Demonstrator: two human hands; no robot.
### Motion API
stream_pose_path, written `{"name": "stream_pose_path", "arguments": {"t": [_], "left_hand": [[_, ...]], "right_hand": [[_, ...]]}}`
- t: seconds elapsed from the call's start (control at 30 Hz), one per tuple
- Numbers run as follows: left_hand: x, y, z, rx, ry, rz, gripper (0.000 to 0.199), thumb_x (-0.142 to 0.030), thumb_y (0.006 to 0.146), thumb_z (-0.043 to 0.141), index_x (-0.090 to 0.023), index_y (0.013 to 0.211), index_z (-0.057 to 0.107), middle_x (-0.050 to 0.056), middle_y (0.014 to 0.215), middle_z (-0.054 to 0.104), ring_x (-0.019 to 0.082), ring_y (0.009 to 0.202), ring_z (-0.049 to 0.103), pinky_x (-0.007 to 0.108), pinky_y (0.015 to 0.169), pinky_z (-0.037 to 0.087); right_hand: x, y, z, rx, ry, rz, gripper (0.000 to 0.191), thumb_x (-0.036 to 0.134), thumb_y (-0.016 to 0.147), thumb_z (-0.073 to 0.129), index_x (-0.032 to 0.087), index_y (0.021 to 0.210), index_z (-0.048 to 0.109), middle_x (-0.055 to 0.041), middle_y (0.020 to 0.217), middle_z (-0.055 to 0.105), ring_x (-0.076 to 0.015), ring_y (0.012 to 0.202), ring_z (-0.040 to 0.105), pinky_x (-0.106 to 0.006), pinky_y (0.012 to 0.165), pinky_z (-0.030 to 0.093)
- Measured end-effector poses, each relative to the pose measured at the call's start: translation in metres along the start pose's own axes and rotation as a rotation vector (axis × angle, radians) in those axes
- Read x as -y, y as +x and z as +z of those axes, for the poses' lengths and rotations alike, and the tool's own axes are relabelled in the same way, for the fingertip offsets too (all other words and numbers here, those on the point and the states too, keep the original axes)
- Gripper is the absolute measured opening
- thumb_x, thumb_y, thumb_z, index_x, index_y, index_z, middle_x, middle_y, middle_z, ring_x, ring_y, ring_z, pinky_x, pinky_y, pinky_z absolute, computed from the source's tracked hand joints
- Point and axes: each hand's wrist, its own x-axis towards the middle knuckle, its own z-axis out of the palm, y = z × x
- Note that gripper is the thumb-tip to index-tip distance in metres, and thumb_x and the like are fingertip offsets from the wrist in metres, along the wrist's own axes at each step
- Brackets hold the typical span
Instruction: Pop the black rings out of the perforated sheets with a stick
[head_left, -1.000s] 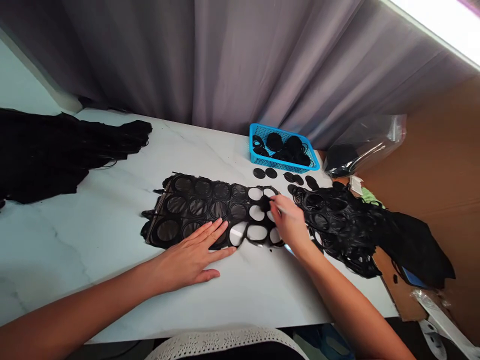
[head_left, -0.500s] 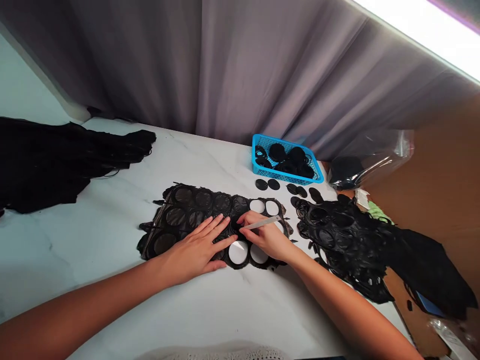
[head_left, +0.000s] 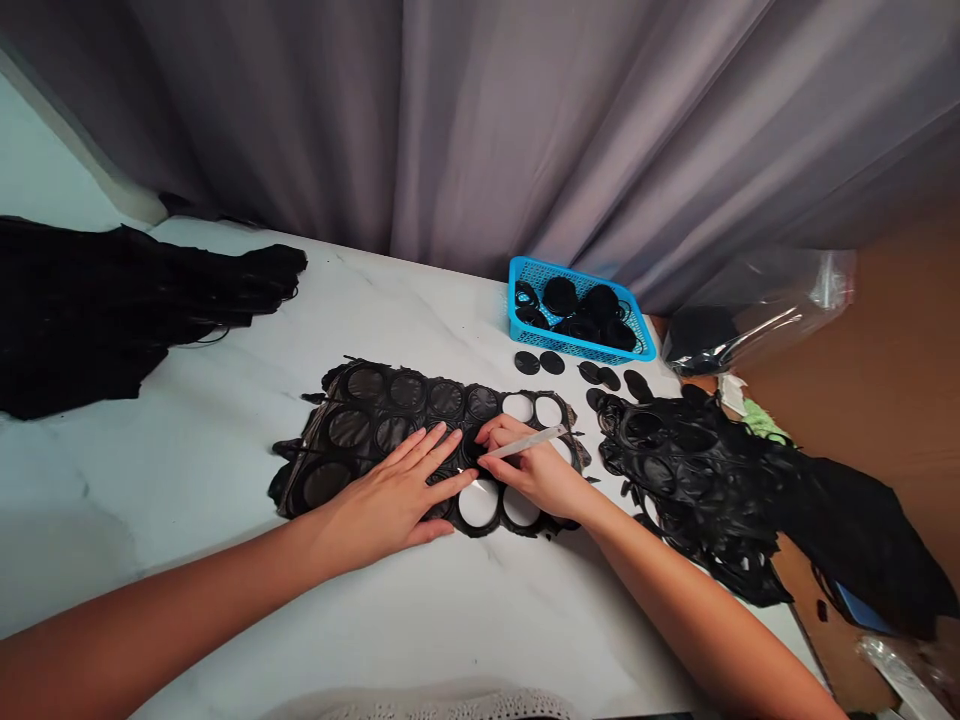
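Note:
My left hand (head_left: 401, 485) lies flat, fingers spread, on a black sheet (head_left: 420, 385) patterned with rows of round outlines. Several circles at the sheet's right end are open holes showing the white table. My right hand (head_left: 529, 465) is closed round a slim, flat, greyish tool (head_left: 536, 440), its handle slanting up to the right. The tool's tip points down at a black circle just right of my left fingertips. Whether it is a knife or tweezers I cannot tell, since my fingers hide the working end.
A blue basket (head_left: 581, 350) holds black discs, and more loose discs (head_left: 553, 363) lie before it. A heap of perforated black scraps (head_left: 697, 490) is on the right, near a clear plastic bag (head_left: 787, 300). Black sheets (head_left: 90, 320) lie at the left. A grey curtain (head_left: 450, 130) hangs behind the table.
The view has shifted slightly. Both hands stay in nearly the same place on the black sheet, with the tool still in my right hand.

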Motion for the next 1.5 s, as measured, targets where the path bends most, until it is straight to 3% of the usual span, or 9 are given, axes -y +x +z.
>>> {"name": "stream_pose_path", "arguments": {"t": [0.23, 0.5, 0.63, 0.77, 0.9, 1.2, 1.43, 1.5], "left_hand": [[0.0, -0.002, 0.002, -0.043, -0.013, 0.009, 0.062, -0.052, 0.095, 0.055, -0.031, 0.15, 0.035, 0.009, 0.163, 0.016, 0.034, 0.149, 0.016, 0.05, 0.118, 0.022], [0.001, -0.002, 0.003, -0.046, -0.022, 0.014, 0.059, -0.052, 0.095, 0.056, -0.03, 0.147, 0.039, 0.008, 0.164, 0.013, 0.035, 0.149, 0.016, 0.05, 0.119, 0.022], [0.001, -0.002, 0.003, -0.061, -0.028, 0.018, 0.062, -0.051, 0.095, 0.056, -0.031, 0.15, 0.035, 0.008, 0.164, 0.013, 0.033, 0.149, 0.014, 0.049, 0.12, 0.021], [0.001, -0.002, 0.0, -0.062, -0.032, 0.013, 0.059, -0.05, 0.095, 0.056, -0.033, 0.148, 0.038, 0.006, 0.164, 0.013, 0.033, 0.149, 0.014, 0.049, 0.119, 0.022], [0.0, -0.002, -0.002, -0.049, -0.036, 0.008, 0.058, -0.05, 0.095, 0.057, -0.033, 0.148, 0.039, 0.008, 0.163, 0.016, 0.034, 0.149, 0.016, 0.05, 0.118, 0.023], [0.0, -0.002, 0.0, -0.033, -0.023, 0.003, 0.058, -0.051, 0.096, 0.054, -0.035, 0.149, 0.035, 0.006, 0.164, 0.013, 0.033, 0.15, 0.014, 0.049, 0.118, 0.022], [0.0, -0.001, 0.0, -0.03, -0.036, 0.01, 0.062, -0.049, 0.095, 0.056, -0.034, 0.151, 0.032, 0.007, 0.164, 0.013, 0.034, 0.149, 0.014, 0.051, 0.118, 0.022], [0.0, -0.001, 0.0, -0.032, -0.044, 0.009, 0.06, -0.048, 0.095, 0.056, -0.033, 0.15, 0.035, 0.007, 0.164, 0.013, 0.034, 0.149, 0.015, 0.051, 0.118, 0.022]], "right_hand": [[0.002, 0.0, -0.001, 0.003, -0.058, -0.011, 0.019, 0.02, 0.097, 0.052, 0.02, 0.078, 0.053, -0.0053, 0.105, 0.055, -0.0159, 0.09, 0.056, -0.03, 0.078, 0.048], [0.014, -0.015, 0.033, -0.041, -0.523, -0.109, 0.011, 0.008, 0.092, 0.049, 0.018, 0.09, 0.055, -0.0165, 0.119, 0.057, -0.0273, 0.106, 0.051, -0.042, 0.088, 0.049], [0.008, -0.01, 0.025, -0.111, -0.337, -0.05, 0.012, 0.014, 0.096, 0.048, 0.019, 0.088, 0.055, -0.0108, 0.108, 0.061, -0.0221, 0.096, 0.055, -0.038, 0.084, 0.049], [0.002, -0.003, 0.006, -0.055, -0.065, 0.007, 0.019, 0.02, 0.095, 0.054, 0.02, 0.077, 0.054, -0.0061, 0.106, 0.059, -0.0169, 0.093, 0.058, -0.031, 0.08, 0.049], [0.001, -0.001, 0.0, -0.03, -0.011, 0.046, 0.016, 0.021, 0.093, 0.057, 0.02, 0.078, 0.057, -0.0055, 0.106, 0.058, -0.0163, 0.091, 0.057, -0.03, 0.077, 0.048], [0.003, 0.001, -0.008, 0.044, -0.051, 0.011, 0.017, 0.021, 0.095, 0.054, 0.02, 0.078, 0.056, -0.0058, 0.107, 0.058, -0.0166, 0.091, 0.058, -0.03, 0.078, 0.048], [0.009, -0.014, 0.022, 0.0, -0.426, -0.139, 0.013, 0.013, 0.095, 0.047, 0.021, 0.088, 0.056, -0.0144, 0.119, 0.06, -0.0266, 0.106, 0.054, -0.043, 0.089, 0.048], [0.003, -0.014, 0.021, -0.08, -0.47, -0.127, 0.014, 0.012, 0.095, 0.046, 0.022, 0.092, 0.056, -0.0145, 0.12, 0.06, -0.0275, 0.107, 0.054, -0.043, 0.089, 0.048]]}}
